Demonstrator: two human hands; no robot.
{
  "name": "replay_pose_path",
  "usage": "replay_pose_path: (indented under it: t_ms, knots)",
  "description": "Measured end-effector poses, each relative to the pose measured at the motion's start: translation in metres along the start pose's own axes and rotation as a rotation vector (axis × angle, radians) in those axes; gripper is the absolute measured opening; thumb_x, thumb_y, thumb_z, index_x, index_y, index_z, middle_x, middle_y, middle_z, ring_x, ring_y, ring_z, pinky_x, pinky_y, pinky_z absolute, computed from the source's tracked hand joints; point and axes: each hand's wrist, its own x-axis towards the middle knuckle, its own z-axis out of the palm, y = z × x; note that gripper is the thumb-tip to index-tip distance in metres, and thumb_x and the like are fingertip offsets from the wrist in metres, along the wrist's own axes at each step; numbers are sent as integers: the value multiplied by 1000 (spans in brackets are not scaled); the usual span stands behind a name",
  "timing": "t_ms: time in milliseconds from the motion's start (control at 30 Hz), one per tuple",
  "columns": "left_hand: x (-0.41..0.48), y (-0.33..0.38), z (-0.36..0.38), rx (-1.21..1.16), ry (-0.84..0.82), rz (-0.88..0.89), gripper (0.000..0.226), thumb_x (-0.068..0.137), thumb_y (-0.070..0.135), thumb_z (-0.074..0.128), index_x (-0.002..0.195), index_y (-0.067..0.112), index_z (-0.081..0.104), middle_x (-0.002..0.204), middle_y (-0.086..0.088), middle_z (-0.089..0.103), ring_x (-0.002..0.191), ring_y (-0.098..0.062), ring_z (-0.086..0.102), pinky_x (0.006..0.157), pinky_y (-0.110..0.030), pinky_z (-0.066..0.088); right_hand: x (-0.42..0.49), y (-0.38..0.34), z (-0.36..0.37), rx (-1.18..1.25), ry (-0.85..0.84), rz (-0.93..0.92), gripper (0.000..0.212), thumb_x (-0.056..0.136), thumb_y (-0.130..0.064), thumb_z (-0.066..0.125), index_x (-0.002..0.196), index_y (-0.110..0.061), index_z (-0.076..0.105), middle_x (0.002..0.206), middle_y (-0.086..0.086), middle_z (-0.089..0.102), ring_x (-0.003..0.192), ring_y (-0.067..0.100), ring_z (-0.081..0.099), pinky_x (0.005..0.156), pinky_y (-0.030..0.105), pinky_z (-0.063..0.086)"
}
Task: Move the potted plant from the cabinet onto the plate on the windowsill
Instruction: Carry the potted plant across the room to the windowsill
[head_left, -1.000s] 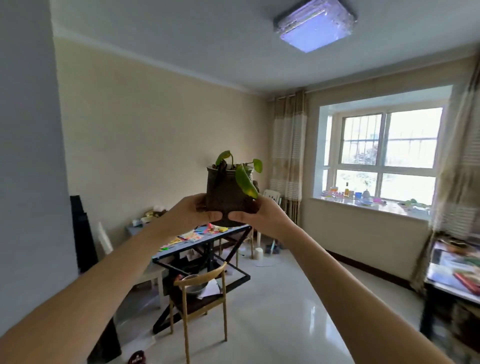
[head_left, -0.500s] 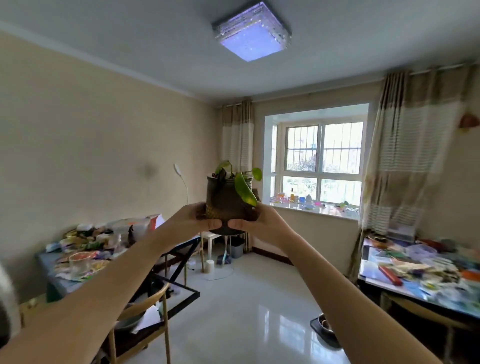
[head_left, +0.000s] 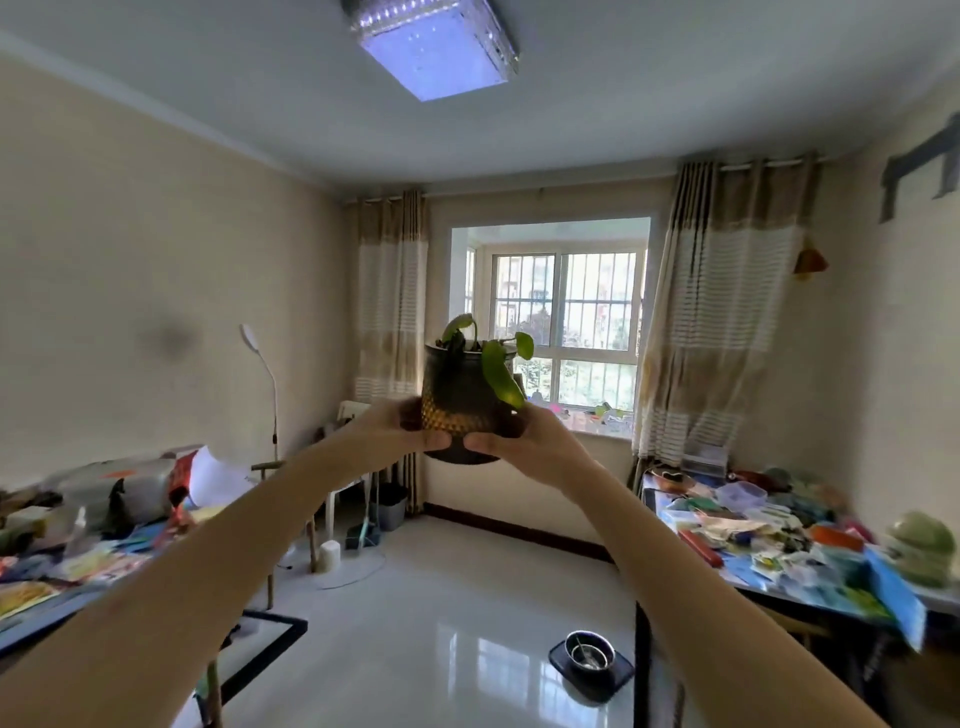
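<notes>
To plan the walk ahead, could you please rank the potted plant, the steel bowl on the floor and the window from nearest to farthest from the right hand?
1. Potted plant: held in the right hand, with the left hand on its other side.
2. Steel bowl: on the floor, below and to the right.
3. Window: at the far wall, behind the plant.

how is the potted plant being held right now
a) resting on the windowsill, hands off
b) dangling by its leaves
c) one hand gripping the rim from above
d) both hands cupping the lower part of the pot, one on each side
d: the left hand and right hand clasp the lower sides of the potted plant, upright in mid-air, short of the windowsill.
</notes>
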Motion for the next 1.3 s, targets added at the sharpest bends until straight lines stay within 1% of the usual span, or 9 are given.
replay_pose_path:
  t_ms: [200, 300, 467, 633, 933, 1000, 1067, 1233, 1300]
  knots:
    - [76, -31, 14, 14, -46, 17, 49, 80, 36, 78, 125, 20, 66, 116, -1, 74, 107, -9, 69, 106, -41, 51, 49, 49, -18, -55, 72, 16, 55, 73, -41, 87, 122, -26, 66, 89, -28, 65, 71, -23, 63, 57, -2, 45]
    - [112, -45, 23, 9, -60, 19, 58, 71, 46, 82, 122, 21, 67, 115, -1, 75, 110, -15, 69, 106, -42, 50, 72, 73, -30, -78, 95, 18, 54, 72, -45, 86, 120, -31, 66, 91, -27, 66, 79, -11, 63, 59, 2, 47]
    - [187, -68, 41, 18, -72, 15, 68, 64, 54, 80, 123, 22, 67, 114, 1, 76, 112, -18, 69, 107, -48, 48, 124, 124, -57, -98, 107, 30, 51, 71, -47, 86, 116, -35, 65, 89, -28, 65, 83, -11, 61, 62, 5, 48]
    - [253, -103, 50, -25, -47, -33, 44, 79, 35, 79, 120, 30, 64, 115, 3, 75, 108, -8, 69, 108, -43, 49, 182, 171, -71, -95, 85, 32, 51, 71, -44, 87, 116, -34, 64, 89, -26, 66, 80, -9, 62, 60, 3, 48]
    - [383, -193, 41, -32, -62, -35, 55, 85, 24, 76, 135, 13, 58, 124, -6, 71, 120, -22, 64, 110, -45, 46, 303, 264, -56, -61, 86, 76, 41, 71, -39, 88, 104, -40, 63, 90, -22, 71, 77, -12, 68, 61, 4, 50]
    - [414, -212, 36, -38, -79, -34, 54, 86, 18, 75, 135, 8, 56, 122, -8, 70, 117, -22, 65, 104, -35, 51, 329, 281, -52, -50, 95, 82, 42, 72, -37, 88, 105, -39, 64, 89, -23, 72, 77, -17, 67, 63, 4, 50]
    - [447, -230, 29, -38, -108, -28, 52, 87, 15, 73, 136, 7, 56, 117, -6, 71, 108, -14, 67, 87, -16, 54, 359, 300, -49, -62, 103, 84, 46, 72, -37, 88, 111, -35, 64, 88, -24, 72, 78, -18, 67, 64, 4, 51]
    - [525, -265, 22, -54, -138, 3, 48, 90, 10, 70, 135, 4, 55, 121, -10, 69, 102, -12, 66, 77, -8, 53, 426, 343, -52, -88, 151, 99, 54, 71, -44, 87, 117, -31, 64, 97, -20, 70, 89, -6, 66, 66, 6, 53]
    - [558, -281, 27, -57, -145, 10, 49, 90, 7, 69, 135, 1, 53, 126, -16, 67, 110, -21, 65, 83, -12, 53, 451, 363, -58, -99, 165, 109, 58, 70, -46, 87, 121, -29, 64, 95, -23, 68, 88, -8, 64, 63, 3, 50]
